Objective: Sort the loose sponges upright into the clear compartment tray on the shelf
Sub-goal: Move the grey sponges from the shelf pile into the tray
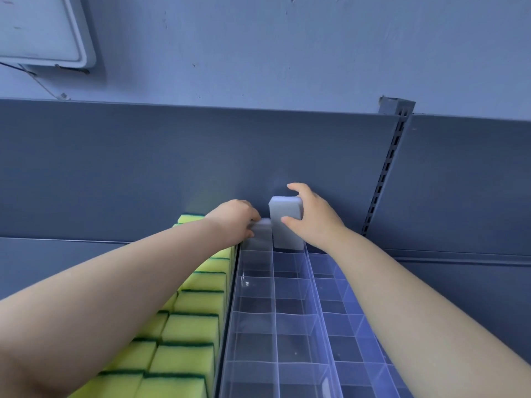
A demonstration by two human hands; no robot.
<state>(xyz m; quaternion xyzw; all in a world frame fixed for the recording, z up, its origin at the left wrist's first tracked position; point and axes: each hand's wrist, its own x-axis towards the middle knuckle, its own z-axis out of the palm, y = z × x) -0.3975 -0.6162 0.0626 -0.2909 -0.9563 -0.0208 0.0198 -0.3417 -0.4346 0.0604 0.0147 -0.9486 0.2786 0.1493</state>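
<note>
A clear compartment tray (275, 317) runs away from me along the shelf, with two rows of cells. My right hand (313, 216) grips a white sponge (286, 222) that stands upright in the far cell of the right row, its top half above the rim. My left hand (234, 222) pinches a second white sponge (261, 234) that sits lower in the far cell of the left row. The two sponges stand side by side against the grey back panel. The nearer cells of the tray hold nothing.
Several yellow sponges with green scourer edges (189, 320) stand packed in rows left of the tray, under my left forearm. A second clear divided tray (353, 320) lies to the right. A slotted shelf upright (385, 173) rises at the right.
</note>
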